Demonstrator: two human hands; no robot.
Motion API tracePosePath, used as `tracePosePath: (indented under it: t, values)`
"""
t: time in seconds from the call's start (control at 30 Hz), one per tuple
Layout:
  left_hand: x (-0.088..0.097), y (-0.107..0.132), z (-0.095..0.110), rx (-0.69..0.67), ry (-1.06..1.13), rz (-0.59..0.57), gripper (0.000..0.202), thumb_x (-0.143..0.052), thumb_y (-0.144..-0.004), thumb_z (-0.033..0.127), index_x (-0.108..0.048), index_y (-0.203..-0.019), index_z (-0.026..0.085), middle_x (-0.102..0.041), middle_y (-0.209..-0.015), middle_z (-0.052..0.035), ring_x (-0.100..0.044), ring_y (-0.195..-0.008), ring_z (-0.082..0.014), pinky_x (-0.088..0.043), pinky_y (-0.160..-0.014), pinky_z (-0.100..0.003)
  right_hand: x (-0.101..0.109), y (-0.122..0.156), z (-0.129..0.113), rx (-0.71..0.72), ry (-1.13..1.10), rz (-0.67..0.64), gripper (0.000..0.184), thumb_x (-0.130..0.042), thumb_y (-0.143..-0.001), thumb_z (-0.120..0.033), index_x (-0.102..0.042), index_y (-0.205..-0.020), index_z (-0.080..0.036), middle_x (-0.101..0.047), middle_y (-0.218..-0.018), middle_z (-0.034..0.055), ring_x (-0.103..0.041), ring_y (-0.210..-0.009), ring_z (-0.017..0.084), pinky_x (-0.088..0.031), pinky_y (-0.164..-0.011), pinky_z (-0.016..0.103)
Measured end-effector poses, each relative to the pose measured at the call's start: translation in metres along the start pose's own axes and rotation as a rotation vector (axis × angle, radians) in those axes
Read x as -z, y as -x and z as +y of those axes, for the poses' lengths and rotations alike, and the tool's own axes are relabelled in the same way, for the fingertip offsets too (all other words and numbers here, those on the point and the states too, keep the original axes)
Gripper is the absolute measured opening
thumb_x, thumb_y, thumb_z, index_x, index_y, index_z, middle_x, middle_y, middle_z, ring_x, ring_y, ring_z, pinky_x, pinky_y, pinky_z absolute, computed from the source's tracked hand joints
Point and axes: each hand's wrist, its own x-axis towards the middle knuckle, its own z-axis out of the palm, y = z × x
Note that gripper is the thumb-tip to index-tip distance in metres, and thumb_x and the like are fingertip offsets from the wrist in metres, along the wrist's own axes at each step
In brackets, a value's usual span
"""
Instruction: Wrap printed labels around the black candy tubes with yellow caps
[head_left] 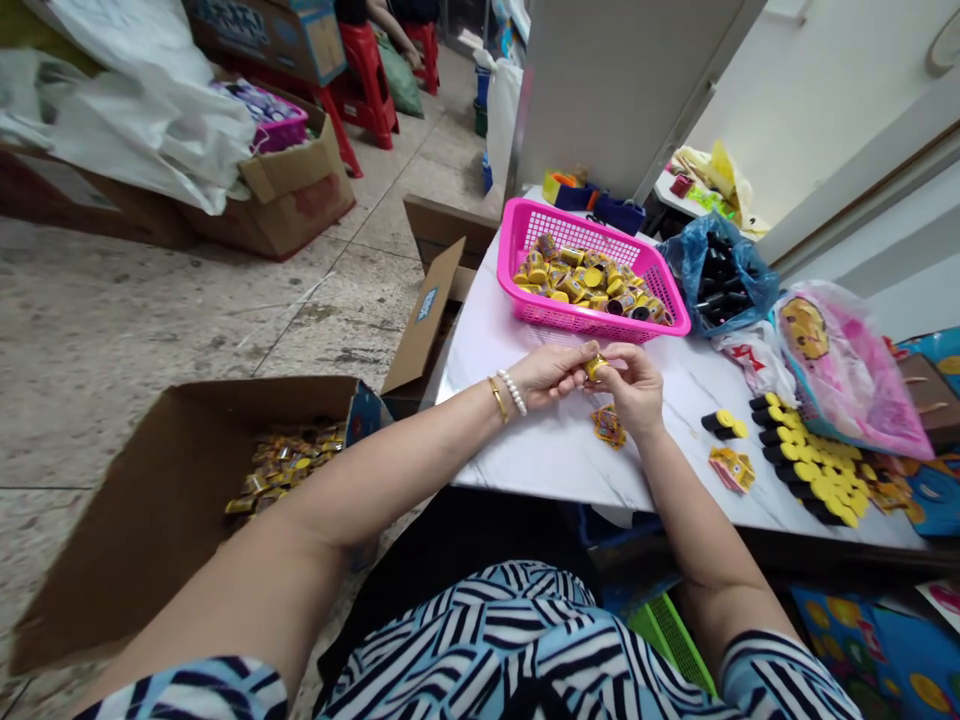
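A small, shiny yellow cylindrical container is held above the near half of a white, grey-veined marble-patterned tabletop, just on the near side of a bright pink perforated plastic basket. It is gripped from the left by the left hand, whose thumb and fingers are closed on it, and pinched from the right between the thumb and fingertips of the right hand. A white beaded bracelet and a gold-coloured bangle are worn on the left wrist. A loose pile of yellow-and-red printed paper labels is seen on the tabletop just below the hands. The pink basket is filled with many yellow-wrapped short cylinders. To the right, black cylinders with yellow caps are laid side by side in rows, and a second pile of printed labels is placed to their left. At the far right, black pieces are contained in a crinkled blue plastic bag. On the floor at the near left, further yellow-wrapped cylinders are held in an open brown cardboard box.
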Motion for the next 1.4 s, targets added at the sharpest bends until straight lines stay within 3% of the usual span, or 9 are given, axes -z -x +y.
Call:
tracePosePath:
  t: [0.23, 0.43, 0.63, 0.77, 0.9, 1.07, 1.17, 1.27, 1.4]
  values:
    - [-0.001, -0.001, 0.0, 0.047, -0.027, 0.009, 0.051, -0.073, -0.09, 0.061, -0.068, -0.094, 0.011, -0.066, -0.061, -0.003, -0.051, -0.038, -0.0046, -0.033, -0.034, -0.013, 0.008, -0.028, -0.019, 0.118, 0.215, 0.06, 0.035, -0.084, -0.08, -0.053, -0.072, -0.098, -0.025, -0.062, -0.107, 0.0016, -0.069, -0.072, 0.012, -0.068, -0.066, 0.032]
    - [0.0, 0.001, 0.002, 0.001, -0.17, 0.008, 0.05, -0.078, -0.087, 0.058, -0.065, -0.105, 0.013, -0.069, -0.07, -0.0043, -0.055, -0.046, -0.0077, -0.035, -0.039, -0.017, 0.083, -0.072, -0.072, 0.296, 0.86, 0.148, 0.058, -0.068, -0.093, -0.056, -0.058, -0.146, -0.034, -0.063, -0.139, 0.0074, -0.069, -0.11, 0.028, -0.062, -0.096, 0.047]
    - [-0.009, 0.003, -0.021, -0.47, -0.975, 0.058, 0.014, -0.079, -0.087, 0.03, -0.075, -0.089, 0.017, -0.072, -0.077, -0.0033, -0.063, -0.069, -0.0144, -0.05, -0.068, -0.028, 0.2, 0.008, -0.078, -0.011, 1.636, -0.193, 0.046, -0.073, -0.086, -0.051, -0.076, -0.123, -0.025, -0.076, -0.122, 0.0161, -0.058, -0.129, 0.044, -0.033, -0.113, 0.074]
    - [-0.022, -0.002, -0.047, -0.631, -1.447, -0.02, 0.008, -0.075, -0.088, 0.024, -0.081, -0.092, 0.021, -0.072, -0.087, -0.006, -0.065, -0.089, -0.0215, -0.05, -0.086, -0.035, 0.241, 0.05, -0.044, -0.251, 1.694, -0.272, 0.035, -0.068, -0.086, -0.038, -0.078, -0.118, -0.026, -0.08, -0.107, 0.0126, -0.065, -0.117, 0.042, -0.03, -0.112, 0.074]
    - [-0.032, -0.006, -0.062, -0.551, -1.624, -0.05, 0.012, -0.069, -0.092, 0.02, -0.081, -0.092, 0.02, -0.072, -0.09, -0.0076, -0.065, -0.093, -0.0245, -0.05, -0.083, -0.036, 0.222, 0.046, -0.034, -0.086, 1.558, -0.17, 0.032, -0.065, -0.088, -0.031, -0.077, -0.116, -0.023, -0.078, -0.105, 0.0117, -0.07, -0.105, 0.035, -0.034, -0.115, 0.067]
    - [-0.033, -0.005, -0.06, -0.586, -1.493, -0.01, 0.012, -0.067, -0.09, 0.016, -0.075, -0.081, 0.017, -0.07, -0.087, -0.0062, -0.066, -0.085, -0.0199, -0.052, -0.081, -0.033, 0.148, 0.019, -0.045, 0.234, 1.268, -0.163, 0.037, -0.072, -0.085, -0.03, -0.067, -0.122, -0.024, -0.075, -0.103, 0.0074, -0.068, -0.107, 0.032, -0.036, -0.12, 0.064]
    - [-0.027, -0.005, -0.049, -0.666, -1.239, 0.087, 0.017, -0.074, -0.089, 0.024, -0.074, -0.104, 0.017, -0.072, -0.098, -0.0057, -0.064, -0.078, -0.0157, -0.054, -0.078, -0.031, 0.1, 0.01, -0.044, 0.322, 1.119, -0.2, 0.029, -0.071, -0.086, -0.025, -0.065, -0.114, -0.024, -0.073, -0.105, 0.0079, -0.067, -0.107, 0.03, -0.05, -0.108, 0.053]
    - [-0.017, -0.007, -0.036, -0.779, -1.176, 0.122, 0.048, -0.079, -0.083, 0.023, -0.066, -0.129, 0.018, -0.07, -0.119, -0.0094, -0.066, -0.091, -0.0179, -0.055, -0.085, -0.033, 0.065, 0.001, -0.036, 0.295, 0.969, -0.185, 0.027, -0.069, -0.087, -0.023, -0.066, -0.113, -0.023, -0.072, -0.104, 0.0078, -0.068, -0.099, 0.027, -0.058, -0.088, 0.042]
    - [0.001, -0.016, -0.022, -0.694, -1.399, 0.198, 0.033, -0.083, -0.079, 0.027, -0.072, -0.108, 0.017, -0.072, -0.103, -0.0081, -0.066, -0.101, -0.0259, -0.052, -0.097, -0.042, 0.044, -0.018, -0.024, 0.072, 0.755, -0.304, 0.033, -0.074, -0.079, -0.023, -0.07, -0.112, -0.022, -0.075, -0.103, 0.0054, -0.07, -0.088, 0.022, -0.06, -0.079, 0.037]
